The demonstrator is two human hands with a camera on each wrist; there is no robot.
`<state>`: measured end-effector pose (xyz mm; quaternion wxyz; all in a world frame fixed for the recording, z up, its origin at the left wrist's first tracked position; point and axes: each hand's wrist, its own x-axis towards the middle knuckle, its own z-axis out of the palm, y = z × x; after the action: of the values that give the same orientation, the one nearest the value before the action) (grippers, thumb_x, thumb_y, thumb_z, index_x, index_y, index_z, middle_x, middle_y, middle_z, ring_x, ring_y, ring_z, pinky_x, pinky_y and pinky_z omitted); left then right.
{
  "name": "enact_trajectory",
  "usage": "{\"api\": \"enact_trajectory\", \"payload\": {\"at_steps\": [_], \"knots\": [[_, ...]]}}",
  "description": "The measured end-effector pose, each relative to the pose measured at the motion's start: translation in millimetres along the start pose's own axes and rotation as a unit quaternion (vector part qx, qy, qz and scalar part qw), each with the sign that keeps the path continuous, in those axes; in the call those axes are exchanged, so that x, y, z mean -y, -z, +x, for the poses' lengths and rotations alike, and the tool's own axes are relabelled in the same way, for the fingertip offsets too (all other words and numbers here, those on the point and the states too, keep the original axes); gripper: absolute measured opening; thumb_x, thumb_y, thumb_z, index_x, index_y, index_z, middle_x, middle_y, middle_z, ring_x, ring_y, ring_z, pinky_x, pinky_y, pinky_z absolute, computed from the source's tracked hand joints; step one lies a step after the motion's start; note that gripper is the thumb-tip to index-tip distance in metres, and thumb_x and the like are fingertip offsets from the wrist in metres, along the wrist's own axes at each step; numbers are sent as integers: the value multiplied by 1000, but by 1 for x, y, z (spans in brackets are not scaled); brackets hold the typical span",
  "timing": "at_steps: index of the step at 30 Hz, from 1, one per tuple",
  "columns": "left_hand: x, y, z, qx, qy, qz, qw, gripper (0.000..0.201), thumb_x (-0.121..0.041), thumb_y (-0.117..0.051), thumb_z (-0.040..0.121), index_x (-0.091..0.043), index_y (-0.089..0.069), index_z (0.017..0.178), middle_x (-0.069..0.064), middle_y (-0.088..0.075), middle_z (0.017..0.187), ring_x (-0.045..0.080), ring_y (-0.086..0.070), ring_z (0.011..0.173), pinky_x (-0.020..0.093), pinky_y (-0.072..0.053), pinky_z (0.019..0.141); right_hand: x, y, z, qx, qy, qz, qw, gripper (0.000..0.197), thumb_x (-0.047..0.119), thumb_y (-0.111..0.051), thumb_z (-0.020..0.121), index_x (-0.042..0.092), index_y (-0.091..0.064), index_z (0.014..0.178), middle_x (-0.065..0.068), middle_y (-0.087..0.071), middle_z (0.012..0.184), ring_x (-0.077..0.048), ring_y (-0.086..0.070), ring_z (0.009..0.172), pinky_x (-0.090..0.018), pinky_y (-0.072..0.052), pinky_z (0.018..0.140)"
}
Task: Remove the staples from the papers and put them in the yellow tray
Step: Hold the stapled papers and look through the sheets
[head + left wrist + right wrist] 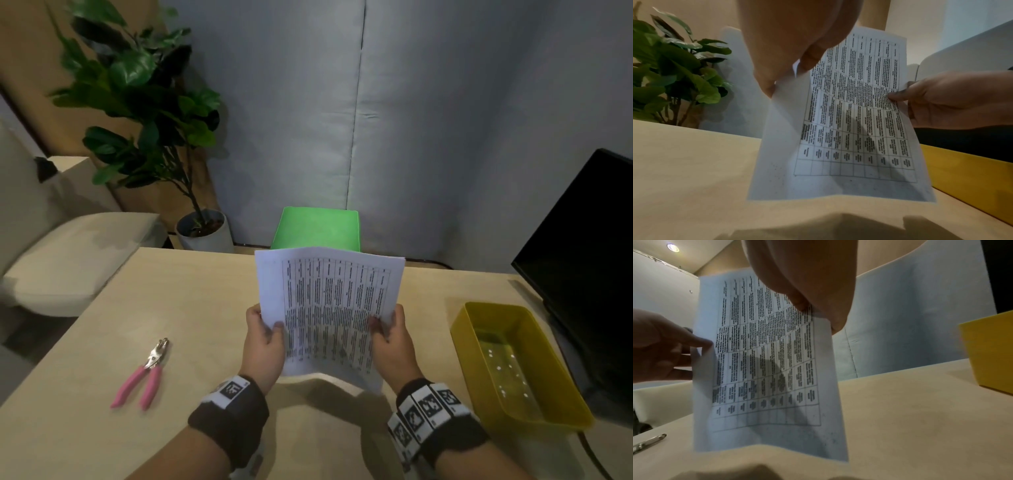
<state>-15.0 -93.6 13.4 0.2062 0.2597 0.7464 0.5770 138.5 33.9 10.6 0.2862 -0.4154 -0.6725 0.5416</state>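
left hand (265,337): thumb on the printed face, fingers behind, pinching the left edge of the papers (330,308). So this grip is grasping the sheets, not loose.
right hand (390,337): same deal on the right edge, thumb in front, pinching the papers.
papers: held upright between both hands above the tabletop (191,342), bottom edge hanging just over the wood, printed table facing the person. Can't spot a staple anywhere, too small or hidden.
step in hand: looks to me like checking or squaring the stack before pulling staples. I'd find the stapled corner first, then lay the stack flat so the tool bites the staple and not the page. Keep both pinches near the edges so the sheets don't buckle more than they already do.
staple remover (145,373): pink handles, lying on the tabletop well left of the hands, untouched.
yellow tray (513,363): on the right side of the tabletop, near the right hand, with small light specks on its floor, maybe staples, can't say for sure.
view differences: head view alone shows the whole tool, the tray's inside, a green box (317,229) behind the papers, a potted plant (144,113) and a dark monitor (589,257). The wrist views show the sheet's lower margin and its shadow; right wrist also catches a ceiling light (673,247).
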Motion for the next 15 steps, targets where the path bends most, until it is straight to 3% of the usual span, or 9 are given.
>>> {"api": "enact_trajectory", "payload": {"at_steps": [3, 5, 7, 9, 12, 15], "knots": [[-6, 18, -6, -21, -24, -10, 999, 11, -15, -41, 99, -9, -40, 107, -4, -53, 88, 6, -54, 76, 1, -44, 54, 8, -9, 1, 27, 10, 6, 1000, 18, 16, -42, 98, 21, -39, 115, 4, -59, 96, -22, -62, 97, -54, -53, 81], [-6, 32, -5, -52, -45, 2, 998, 15, -21, -42, 98, -8, -44, 106, 1, -57, 92, 12, -58, 81, 4, -44, 56, 12, -17, 2, 47, 18, 15, 999, 20, 18, -44, 98, 25, -40, 115, 4, -61, 103, -17, -62, 97, -46, -54, 84], [-6, 50, -5, -69, -42, -4, 997, 15, -22, -42, 98, -12, -46, 108, 3, -62, 97, 9, -61, 83, 8, -46, 56, 17, -32, 1, 70, 20, 23, 997, 21, 19, -45, 97, 26, -41, 117, 11, -60, 105, -14, -61, 98, -41, -53, 86], [-7, 62, -4, -80, -35, 5, 996, 13, -22, -41, 98, -12, -48, 104, 3, -63, 93, 10, -61, 80, 11, -45, 56, 21, -44, 1, 83, 24, 26, 996, 22, 18, -46, 97, 25, -41, 117, 12, -60, 105, -12, -61, 97, -40, -53, 87], [-9, 86, -6, -112, -30, 23, 993, 10, -20, -40, 99, -11, -45, 96, -2, -54, 76, 8, -52, 64, 12, -42, 49, 30, -70, -1, 95, 31, 17, 995, 20, 18, -47, 97, 21, -42, 116, 8, -62, 103, -10, -62, 94, -39, -54, 84], [0, 122, -1, -143, -28, 54, 988, 8, -21, -40, 99, -15, -44, 95, -3, -55, 73, 10, -53, 60, 22, -41, 53, 42, -109, -4, 93, 46, -11, 995, 22, 18, -50, 95, 14, -42, 115, 1, -63, 102, -18, -64, 92, -45, -55, 83]]}}
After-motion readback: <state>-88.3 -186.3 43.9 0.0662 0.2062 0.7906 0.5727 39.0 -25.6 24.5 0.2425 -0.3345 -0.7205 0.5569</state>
